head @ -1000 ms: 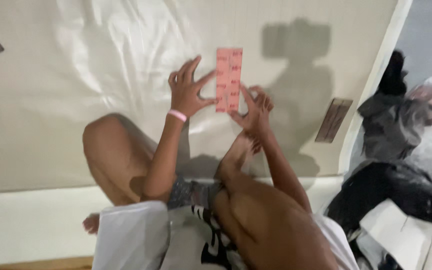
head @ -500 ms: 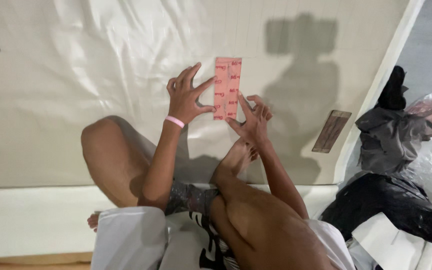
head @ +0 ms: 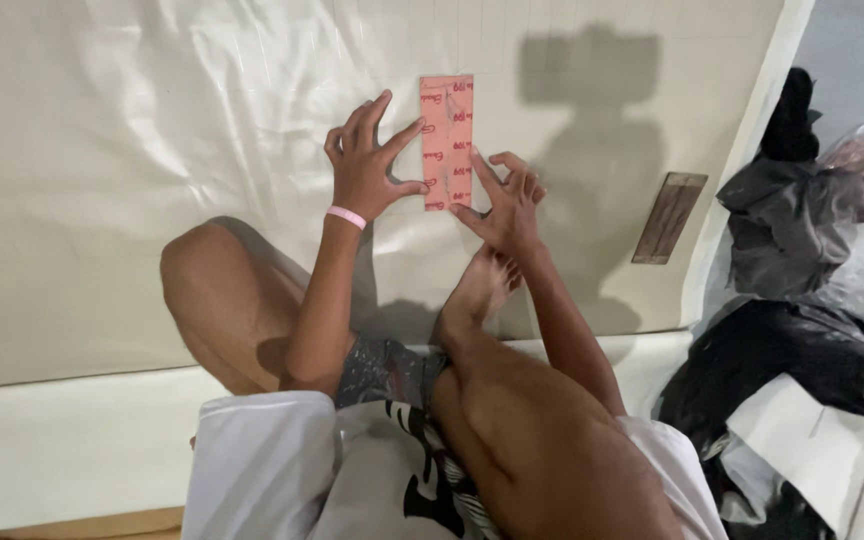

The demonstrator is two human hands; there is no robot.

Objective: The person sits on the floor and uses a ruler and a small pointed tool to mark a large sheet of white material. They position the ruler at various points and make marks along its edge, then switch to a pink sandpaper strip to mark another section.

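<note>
I see a narrow salmon-pink rectangular strip with red markings point(head: 447, 140) lying flat and upright on a wide cream gridded sheet point(head: 152, 150), with a small brown rectangular block point(head: 668, 217) lying well apart to its right. My left hand point(head: 367, 165) presses fingers spread wide against the strip's left edge, a pink wristband point(head: 346, 216) on that wrist. My right hand point(head: 507, 205) touches the strip's lower right edge with splayed fingertips, gripping nothing, just above my bare foot point(head: 477, 290).

A strip point(head: 447, 140) is lying flat on a sheet point(head: 152, 120), between the left hand point(head: 367, 165) and right hand point(head: 507, 205). A block point(head: 668, 217) is lying well right of both hands, bags point(head: 802, 260) beyond it.
</note>
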